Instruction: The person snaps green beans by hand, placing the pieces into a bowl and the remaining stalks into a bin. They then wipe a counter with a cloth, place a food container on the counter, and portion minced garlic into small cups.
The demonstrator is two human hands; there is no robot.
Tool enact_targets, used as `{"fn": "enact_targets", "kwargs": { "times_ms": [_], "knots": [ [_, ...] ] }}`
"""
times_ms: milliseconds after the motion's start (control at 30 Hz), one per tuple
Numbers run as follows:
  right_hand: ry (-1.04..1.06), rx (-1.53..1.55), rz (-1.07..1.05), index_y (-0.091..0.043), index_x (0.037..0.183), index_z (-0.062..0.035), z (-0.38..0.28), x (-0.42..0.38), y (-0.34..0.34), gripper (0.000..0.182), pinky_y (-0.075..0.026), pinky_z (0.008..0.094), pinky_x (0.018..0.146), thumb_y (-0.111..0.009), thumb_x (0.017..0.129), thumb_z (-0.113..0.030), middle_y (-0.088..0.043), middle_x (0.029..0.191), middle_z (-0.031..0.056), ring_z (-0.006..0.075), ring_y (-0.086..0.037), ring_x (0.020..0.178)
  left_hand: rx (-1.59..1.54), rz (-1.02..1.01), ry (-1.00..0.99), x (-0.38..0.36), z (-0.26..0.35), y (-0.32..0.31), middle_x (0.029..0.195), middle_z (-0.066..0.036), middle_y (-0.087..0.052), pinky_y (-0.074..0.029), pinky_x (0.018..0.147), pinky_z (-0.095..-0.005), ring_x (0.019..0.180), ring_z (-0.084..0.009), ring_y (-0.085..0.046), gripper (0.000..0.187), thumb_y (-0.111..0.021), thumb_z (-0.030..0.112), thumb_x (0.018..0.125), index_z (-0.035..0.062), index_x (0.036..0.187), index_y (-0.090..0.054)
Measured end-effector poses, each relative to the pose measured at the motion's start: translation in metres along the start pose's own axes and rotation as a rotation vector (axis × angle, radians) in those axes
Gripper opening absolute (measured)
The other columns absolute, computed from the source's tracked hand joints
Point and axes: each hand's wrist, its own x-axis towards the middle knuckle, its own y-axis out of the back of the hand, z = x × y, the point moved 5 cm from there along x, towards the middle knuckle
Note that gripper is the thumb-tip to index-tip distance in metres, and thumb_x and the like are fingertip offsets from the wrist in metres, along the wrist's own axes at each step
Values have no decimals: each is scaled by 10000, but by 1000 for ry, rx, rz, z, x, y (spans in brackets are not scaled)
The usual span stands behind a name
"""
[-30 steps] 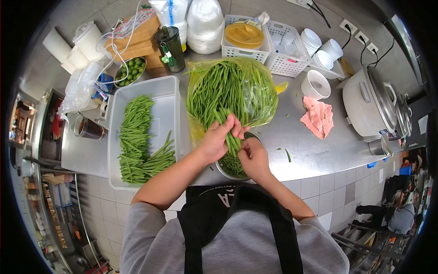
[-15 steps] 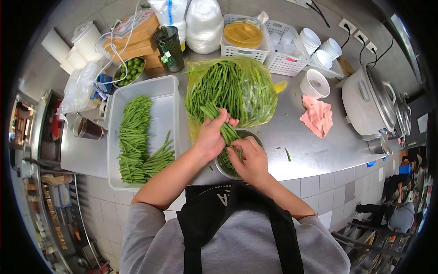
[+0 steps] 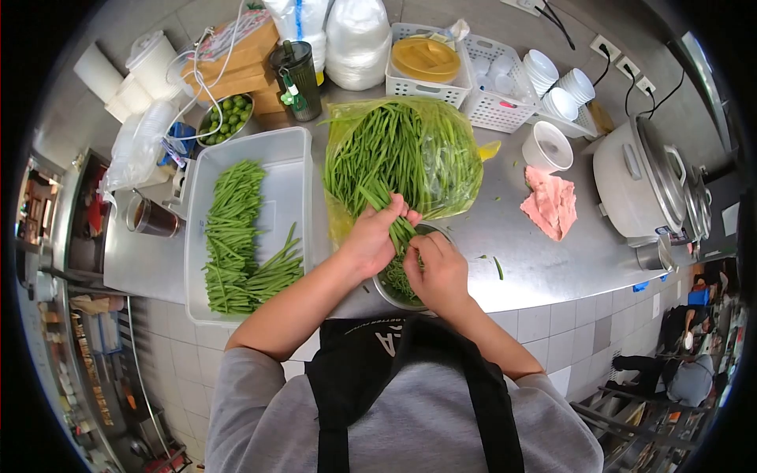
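My left hand (image 3: 372,238) is closed around a small bunch of green beans (image 3: 377,194). Just to its right, my right hand (image 3: 438,273) has its fingers pinched at the lower ends of that bunch. Both hands are over a metal bowl (image 3: 383,298), where small green bean ends (image 3: 397,279) lie. Behind them, a yellow-tinted plastic bag (image 3: 453,162) lies open, full of long green beans (image 3: 382,146). Left of my hands, a clear plastic tub (image 3: 285,158) holds a long row of green beans (image 3: 233,236) and a smaller slanted pile.
A pink cloth (image 3: 550,203) and a white tub (image 3: 547,147) are on the steel table (image 3: 505,236), with a large cooker (image 3: 635,177) farther right. At back stand a lidded dark cup (image 3: 296,83), a bowl of limes (image 3: 227,118) and white baskets (image 3: 493,106). Another person (image 3: 688,380) is far right.
My hands stay over the bowl with the same bunch; the right fingers have shifted slightly down and closer together. The view has tilted a little.
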Motion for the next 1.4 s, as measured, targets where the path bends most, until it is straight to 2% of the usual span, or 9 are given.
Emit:
{"fn": "enact_targets", "kwargs": {
  "times_ms": [133,233,433,567,633,933,1033,1333,1400],
  "knots": [
    [-339,393,-15,-557,822,-12,30,-12,-14,47,-408,284,457,-550,783,12,-558,727,64,139,-503,507,27,-85,55,-2,-6,-4,771,-12,-493,-433,922,-366,787,-159,-514,179,-515,233,927,85,826,-507],
    [-914,1009,-103,-560,809,-23,47,-21,-26,47,-405,257,456,-517,810,-6,-553,710,43,94,-474,496,22,-98,72,-3,-6,-5,767,-17,-487,-436,907,-356,798,-168,-512,216,-499,252,935,80,804,-496],
    [-1075,1404,-164,-566,839,-42,50,-28,-33,41,-414,236,439,-528,838,-58,-552,696,48,88,-456,472,45,-105,92,-3,-8,-4,758,-19,-479,-436,903,-351,797,-170,-509,246,-489,265,940,75,785,-483],
    [-942,1136,-210,-568,876,-32,49,-27,-27,55,-429,235,469,-528,847,-57,-554,713,45,89,-489,509,100,-78,35,-1,-10,0,778,-17,-485,-438,846,-379,814,-175,-511,179,-512,248,933,97,848,-471],
    [-822,931,-227,-567,880,-22,44,-24,-24,51,-429,230,487,-541,850,-55,-553,720,35,89,-518,550,81,-81,-17,3,-8,3,759,-10,-482,-422,924,-383,772,-150,-506,198,-511,250,931,89,819,-482],
    [-83,92,-66,-575,899,-13,12,-5,-4,147,-472,321,565,-636,769,-46,-546,774,118,245,-582,655,16,20,-54,3,-5,7,758,-1,-501,-414,964,-389,747,-130,-517,158,-548,240,911,103,853,-495],
    [74,-125,-36,-576,892,-19,2,-3,-6,147,-476,333,566,-625,760,-63,-530,773,93,250,-576,660,24,53,-61,3,-6,9,779,0,-507,-418,959,-389,757,-132,-521,135,-555,222,907,107,879,-490],
    [82,-151,-46,-570,900,-14,7,-2,-7,185,-469,363,540,-629,724,-20,-549,782,110,298,-563,619,51,67,-72,0,-6,5,803,-8,-513,-434,936,-393,782,-143,-527,112,-539,204,916,106,889,-492],
    [44,-71,-15,-568,883,-6,10,-1,-4,156,-462,346,525,-622,737,-19,-541,756,108,268,-568,617,59,35,-56,1,-7,5,798,-13,-508,-436,934,-393,785,-146,-526,127,-530,211,920,99,874,-493]
  ]
}}
